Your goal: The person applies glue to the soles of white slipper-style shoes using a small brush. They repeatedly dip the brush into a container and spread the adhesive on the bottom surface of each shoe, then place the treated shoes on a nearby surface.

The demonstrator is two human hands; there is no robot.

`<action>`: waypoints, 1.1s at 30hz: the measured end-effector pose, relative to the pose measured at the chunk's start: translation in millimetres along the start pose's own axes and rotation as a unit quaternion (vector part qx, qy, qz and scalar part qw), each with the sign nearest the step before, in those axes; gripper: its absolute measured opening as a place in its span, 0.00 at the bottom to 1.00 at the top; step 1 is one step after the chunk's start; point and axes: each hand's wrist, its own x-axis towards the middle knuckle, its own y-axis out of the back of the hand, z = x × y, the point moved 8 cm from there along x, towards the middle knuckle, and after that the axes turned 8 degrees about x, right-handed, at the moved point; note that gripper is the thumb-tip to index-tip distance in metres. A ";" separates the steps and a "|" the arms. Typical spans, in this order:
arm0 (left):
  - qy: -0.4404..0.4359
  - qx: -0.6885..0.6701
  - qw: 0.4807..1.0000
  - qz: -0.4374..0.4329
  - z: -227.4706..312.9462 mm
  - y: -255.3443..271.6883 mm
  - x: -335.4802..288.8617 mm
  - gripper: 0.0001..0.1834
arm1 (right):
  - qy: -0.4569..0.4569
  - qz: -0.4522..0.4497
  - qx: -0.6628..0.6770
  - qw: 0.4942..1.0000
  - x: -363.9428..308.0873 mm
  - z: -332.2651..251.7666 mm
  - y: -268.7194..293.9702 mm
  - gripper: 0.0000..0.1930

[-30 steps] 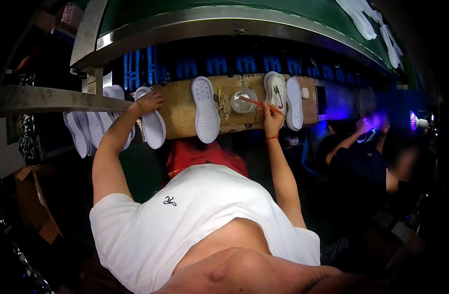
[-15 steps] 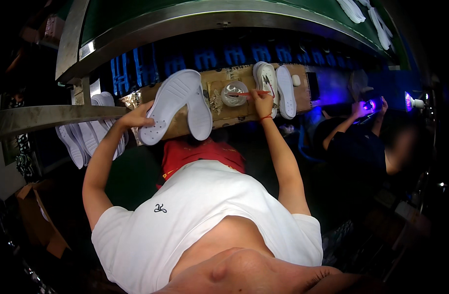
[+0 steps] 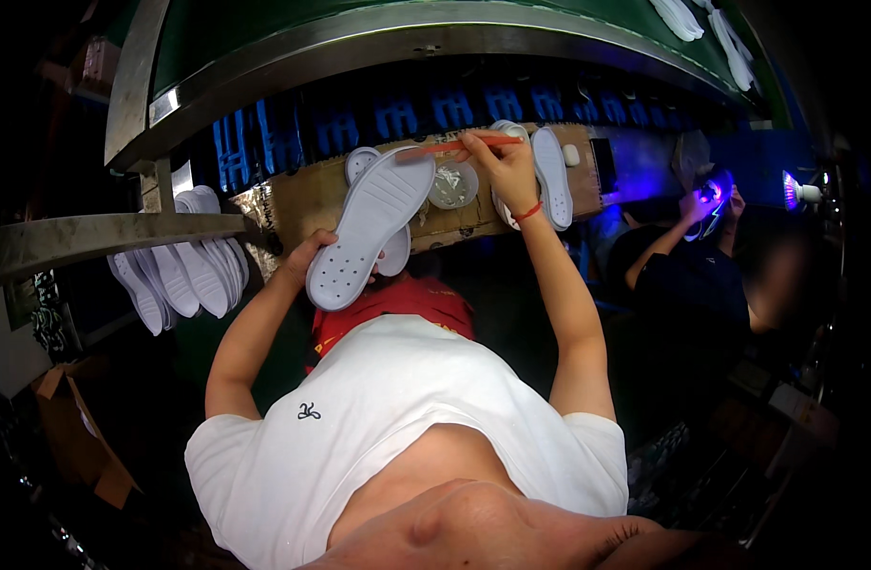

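Observation:
My left hand is closed on the heel end of a white shoe sole, lifted and tilted with its toe pointing away. My right hand pinches a red-handled brush, whose tip lies at the toe edge of that sole. Whether the bristles touch it I cannot tell exactly. Behind the raised sole, a second white sole shows only in part. Just right of the toe stands a round clear tub with whitish contents. My right wrist partly covers a white shoe piece.
Another white sole lies right of my wrist on the cardboard-covered bench. Several white soles are stacked at left beside a metal rail. A metal-edged green conveyor crosses above. At right, a co-worker handles a shoe under purple light.
My right hand has lifted the brush from the tub area and brought it left to the sole's toe. My left hand has shifted right and nearer with the sole.

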 end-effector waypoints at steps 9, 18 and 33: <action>-0.031 -0.018 0.998 -0.052 25.8 -45.8 19.8 0.36 | 0.201 -0.223 -0.205 0.931 31.8 -74.5 -32.0 0.07; -0.107 0.040 0.989 0.093 25.9 -27.2 34.4 0.33 | 0.095 -0.042 -0.115 0.988 -18.8 -27.4 20.5 0.08; -0.331 0.370 0.850 0.174 84.0 -30.7 1.1 0.35 | 0.099 -0.080 -0.082 0.988 -32.2 -51.1 8.9 0.08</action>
